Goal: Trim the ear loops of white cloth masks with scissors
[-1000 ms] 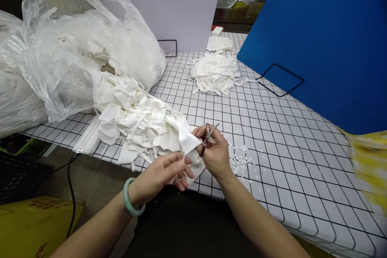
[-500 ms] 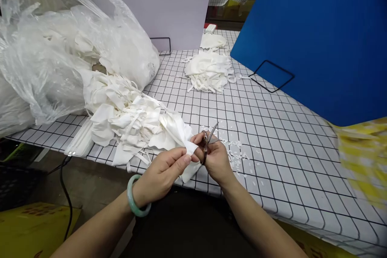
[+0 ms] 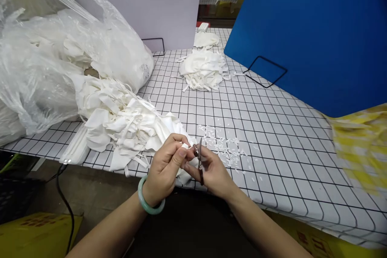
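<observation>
The small metal scissors (image 3: 200,160) stand nearly upright, blades pointing up and away, gripped closed in the right hand (image 3: 211,169). Just left, the left hand (image 3: 165,167) pinches a white fabric piece (image 3: 185,148) against the blades, above the grid-patterned worktop's (image 3: 272,129) near edge.

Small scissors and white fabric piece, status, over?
Left hand pinching white fabric piece. Right hand gripping small scissors at its edge. White fabric heap alongside.

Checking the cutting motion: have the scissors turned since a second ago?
Yes. The scissors in the right hand swung from pointing up-right, toward the blue board, to nearly upright.
</observation>
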`<state>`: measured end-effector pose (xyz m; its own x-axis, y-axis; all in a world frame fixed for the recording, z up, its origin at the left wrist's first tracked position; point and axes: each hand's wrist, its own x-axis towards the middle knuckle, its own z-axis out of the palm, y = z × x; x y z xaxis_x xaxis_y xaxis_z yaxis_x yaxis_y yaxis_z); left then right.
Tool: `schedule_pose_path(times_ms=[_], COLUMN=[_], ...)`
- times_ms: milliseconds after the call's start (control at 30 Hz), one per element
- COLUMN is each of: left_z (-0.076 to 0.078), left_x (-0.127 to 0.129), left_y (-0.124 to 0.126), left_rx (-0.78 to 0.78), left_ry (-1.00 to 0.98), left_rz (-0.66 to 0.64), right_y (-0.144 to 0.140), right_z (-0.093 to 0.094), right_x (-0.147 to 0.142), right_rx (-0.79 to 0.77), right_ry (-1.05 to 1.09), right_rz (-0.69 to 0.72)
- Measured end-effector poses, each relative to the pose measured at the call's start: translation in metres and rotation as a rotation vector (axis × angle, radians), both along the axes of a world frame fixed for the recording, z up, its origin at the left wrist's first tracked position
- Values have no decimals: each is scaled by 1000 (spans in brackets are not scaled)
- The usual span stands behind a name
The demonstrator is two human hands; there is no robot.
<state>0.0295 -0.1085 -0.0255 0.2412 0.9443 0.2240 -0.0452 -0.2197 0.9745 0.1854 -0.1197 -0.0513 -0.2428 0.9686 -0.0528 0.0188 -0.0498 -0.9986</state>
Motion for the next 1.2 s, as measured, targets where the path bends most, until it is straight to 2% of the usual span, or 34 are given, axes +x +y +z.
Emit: schedule_pose_path(times_ms=[133, 300, 600, 867, 1200], left_z=[-3, -4, -1, -3, -3], left_x=[0, 3, 3, 5, 9], left_y=[-4, -7, -5, -5, -4], left_rx=[-5, 104, 237, 266, 292], left_ry=[40, 130, 241, 242, 250], left_rz=[7, -4, -50, -78, -82], right_y=[-5, -5, -8, -5, -6], right_z=[11, 18, 20, 25, 21], right_x=[30, 43, 42, 41, 43], right_rx=[215, 363, 398, 431, 448], right_ry=[-391, -632, -639, -656, -643], right_rz=[-26, -12, 55, 28, 0])
